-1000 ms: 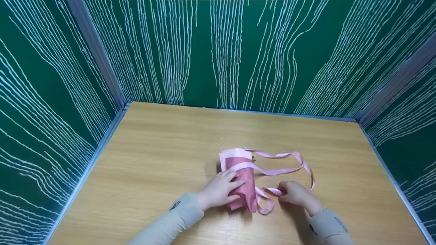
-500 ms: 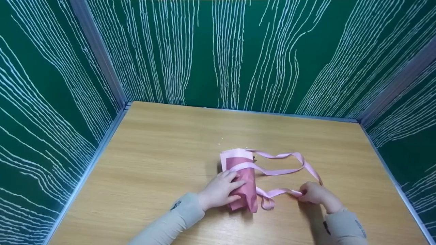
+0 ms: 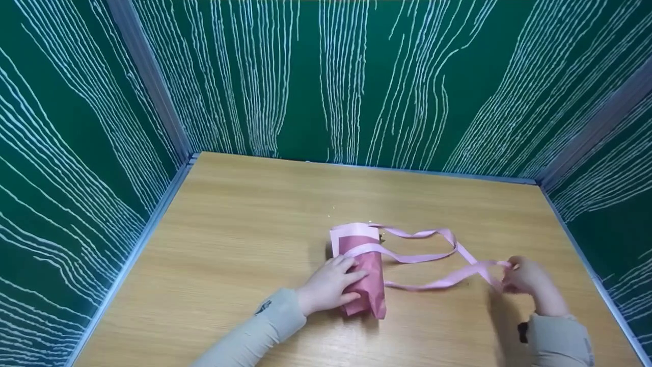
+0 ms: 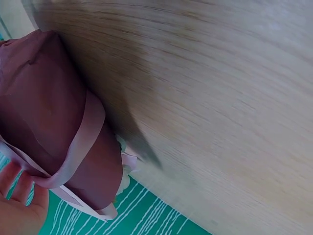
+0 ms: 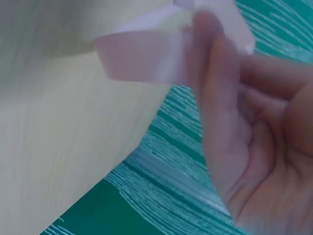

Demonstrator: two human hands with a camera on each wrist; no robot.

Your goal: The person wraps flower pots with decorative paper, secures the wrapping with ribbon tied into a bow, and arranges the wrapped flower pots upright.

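Observation:
A small bundle in dark pink wrapping paper (image 3: 371,280) with a pale pink edge lies on the table. The left hand (image 3: 330,285) rests across its near left side, fingers spread over the paper. Pale blossoms (image 4: 125,178) peek out at its far end in the left wrist view. A pink ribbon (image 3: 420,258) crosses the wrap and runs off to the right in loose, crossing lengths. Far to the right, the right hand (image 3: 530,280) pinches the ribbon between thumb and fingertips, with a strip hanging from the pinch in the right wrist view.
The bundle lies on a wooden table (image 3: 244,219) closed in by green panels (image 3: 300,92) with wavy white lines and metal edge strips. Tiny pale specks lie just beyond the bundle.
The right hand has moved to the right, drawing the ribbon's near length out straighter; the small loop beside the bundle is gone. The left hand has stayed on the wrap.

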